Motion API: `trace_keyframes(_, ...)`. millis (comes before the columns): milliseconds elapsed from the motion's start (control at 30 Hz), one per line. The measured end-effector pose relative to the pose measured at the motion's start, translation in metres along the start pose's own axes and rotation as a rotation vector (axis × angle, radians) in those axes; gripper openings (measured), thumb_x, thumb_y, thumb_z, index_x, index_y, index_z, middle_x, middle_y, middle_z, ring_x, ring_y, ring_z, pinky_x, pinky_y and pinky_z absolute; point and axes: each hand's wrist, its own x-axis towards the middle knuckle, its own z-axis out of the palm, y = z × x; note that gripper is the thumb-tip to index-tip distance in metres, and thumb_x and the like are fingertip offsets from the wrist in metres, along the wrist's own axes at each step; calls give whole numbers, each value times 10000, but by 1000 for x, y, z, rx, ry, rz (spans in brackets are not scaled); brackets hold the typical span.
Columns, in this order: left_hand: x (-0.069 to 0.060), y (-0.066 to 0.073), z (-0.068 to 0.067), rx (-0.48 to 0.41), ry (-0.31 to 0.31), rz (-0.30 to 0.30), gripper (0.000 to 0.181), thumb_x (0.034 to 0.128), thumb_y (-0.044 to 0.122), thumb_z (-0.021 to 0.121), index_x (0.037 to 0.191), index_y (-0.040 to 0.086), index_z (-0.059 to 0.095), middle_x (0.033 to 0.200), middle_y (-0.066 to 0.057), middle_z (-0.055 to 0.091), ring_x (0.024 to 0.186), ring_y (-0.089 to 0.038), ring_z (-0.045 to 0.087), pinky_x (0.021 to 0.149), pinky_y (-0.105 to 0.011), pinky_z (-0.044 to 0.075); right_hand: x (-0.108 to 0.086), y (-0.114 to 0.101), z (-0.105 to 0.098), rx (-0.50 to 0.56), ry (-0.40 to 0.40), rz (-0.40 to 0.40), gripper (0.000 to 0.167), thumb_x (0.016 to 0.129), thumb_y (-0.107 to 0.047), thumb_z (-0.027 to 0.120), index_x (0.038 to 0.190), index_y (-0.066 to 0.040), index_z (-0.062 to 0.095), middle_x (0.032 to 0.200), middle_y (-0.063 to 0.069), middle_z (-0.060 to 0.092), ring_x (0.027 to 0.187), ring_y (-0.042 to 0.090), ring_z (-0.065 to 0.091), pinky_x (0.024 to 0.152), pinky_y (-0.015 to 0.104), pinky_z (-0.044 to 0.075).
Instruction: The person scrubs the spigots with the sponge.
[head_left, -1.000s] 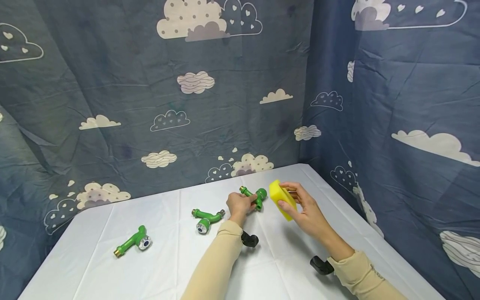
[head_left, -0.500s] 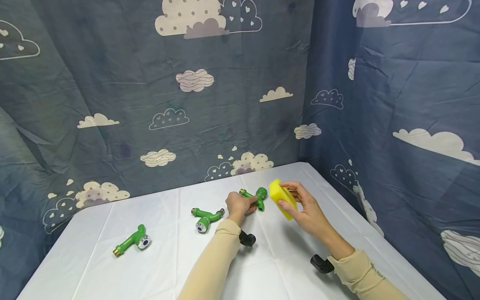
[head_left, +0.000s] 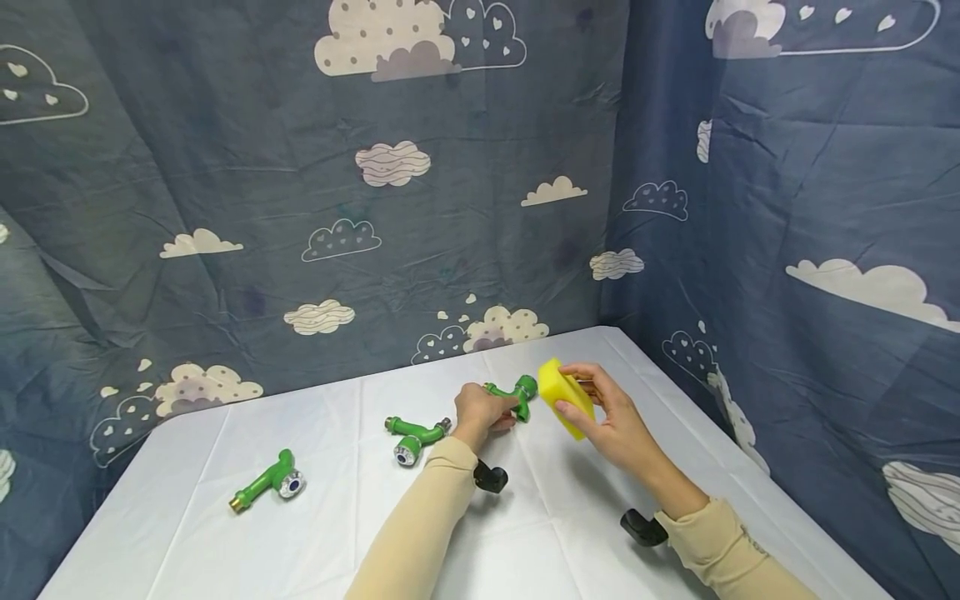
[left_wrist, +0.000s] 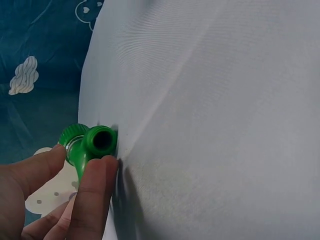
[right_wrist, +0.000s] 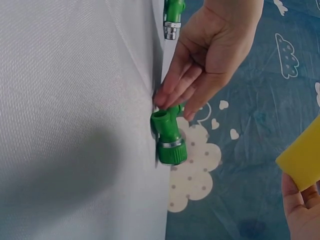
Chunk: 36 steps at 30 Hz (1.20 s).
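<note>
Left hand [head_left: 483,412] pinches green tap [right_wrist: 169,131] between thumb and fingers, seemingly to steady it on worktop [head_left: 337,533]; from here, can't tell how firmly. Right hand [head_left: 615,423] grips yellow sponge [head_left: 561,396], thumb opposite fingers, raised just beside tap, perhaps kept at ready. Left forearm [head_left: 420,529] reaches forward, right forearm [head_left: 738,550] angles inward. Second tap [head_left: 414,433] near left hand, third tap [head_left: 266,482] farther left.
</note>
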Motion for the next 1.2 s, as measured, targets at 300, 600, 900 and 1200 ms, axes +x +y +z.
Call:
trace_keyframes(300,-3,6,-9,-6,-69,24,212,889,86,875,953,2,691,900,-208,812,602,-175,778,673,-328,674,0,-2,1,0,6,0,490,984,-80,765,1436,-128,582,1321,75,695,1098,89,663,950,191,554)
trace_keyframes(600,-12,13,-29,-11,-188,109,234,942,135,832,1070,-44,752,1093,-254,800,615,-111,749,612,-251,655,0,-3,2,-6,2,13,482,992,-95,757,1437,-129,574,1338,78,685,1108,74,658,958,208,557)
trace_keyframes(900,-8,15,-58,-21,-242,139,281,974,171,797,1185,-6,739,1211,-293,763,715,-165,794,640,-274,670,1,-1,5,5,10,-10,464,1001,-72,740,1434,-137,585,1328,93,685,1089,81,659,943,221,561)
trace_keyframes(1200,-6,19,-88,-43,-212,154,269,979,159,789,1209,27,743,1270,-269,749,731,-169,790,657,-282,674,2,-1,6,11,10,-18,469,997,-60,740,1433,-143,589,1325,84,686,1084,87,660,935,217,559)
